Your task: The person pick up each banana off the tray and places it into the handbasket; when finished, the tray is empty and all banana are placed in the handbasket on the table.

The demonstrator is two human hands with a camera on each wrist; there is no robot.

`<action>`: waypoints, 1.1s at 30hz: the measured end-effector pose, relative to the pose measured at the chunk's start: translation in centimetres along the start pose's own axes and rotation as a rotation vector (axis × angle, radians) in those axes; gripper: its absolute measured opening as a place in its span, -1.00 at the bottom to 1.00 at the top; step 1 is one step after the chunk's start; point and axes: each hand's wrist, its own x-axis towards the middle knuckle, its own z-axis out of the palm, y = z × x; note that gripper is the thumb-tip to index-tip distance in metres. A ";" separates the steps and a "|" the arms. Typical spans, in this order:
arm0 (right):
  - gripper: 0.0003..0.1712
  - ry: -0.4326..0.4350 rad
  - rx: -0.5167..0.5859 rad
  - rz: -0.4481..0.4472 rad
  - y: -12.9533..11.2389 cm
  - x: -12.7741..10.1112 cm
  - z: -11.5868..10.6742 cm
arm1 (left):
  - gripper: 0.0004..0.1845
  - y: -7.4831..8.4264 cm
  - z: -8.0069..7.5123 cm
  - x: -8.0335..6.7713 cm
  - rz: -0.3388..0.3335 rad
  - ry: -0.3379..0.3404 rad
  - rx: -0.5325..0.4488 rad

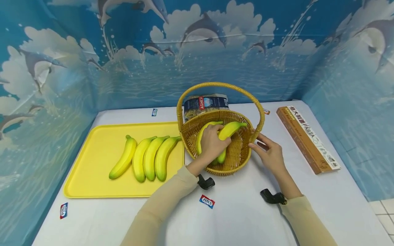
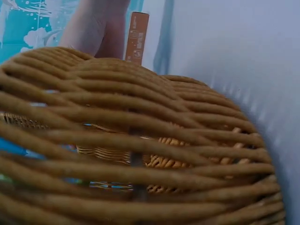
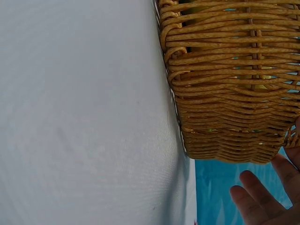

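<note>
On the desk (image 1: 240, 212) a yellow tray (image 1: 92, 160) carries four bananas (image 1: 144, 157) side by side. Just right of it stands a wicker basket (image 1: 227, 164) holding two bananas; the left hand (image 1: 210, 143) reaches in and curls its fingers around one banana (image 1: 229, 131). The right hand (image 1: 271, 155), fingers relaxed and holding nothing, touches the basket's right rim. A long pasta box (image 1: 307, 138) lies farther right.

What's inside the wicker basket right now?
Inside the wicker basket lie two yellow bananas, with the left hand gripping them. That hand covers their middle parts, and the basket wall hides whatever else may sit on the bottom.
</note>
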 end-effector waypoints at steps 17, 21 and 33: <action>-0.39 0.014 0.019 -0.014 0.3 0.0 0.0 | -0.45 0.0 0.9 0.1 -0.040 -0.101 0.143; -0.39 0.014 0.032 -0.025 0.1 0.1 0.1 | -0.44 0.1 0.9 0.0 -0.052 -0.111 0.184; -0.39 0.020 0.058 -0.036 -0.1 0.2 0.3 | -0.47 -0.2 0.7 -0.2 -0.006 -0.138 0.134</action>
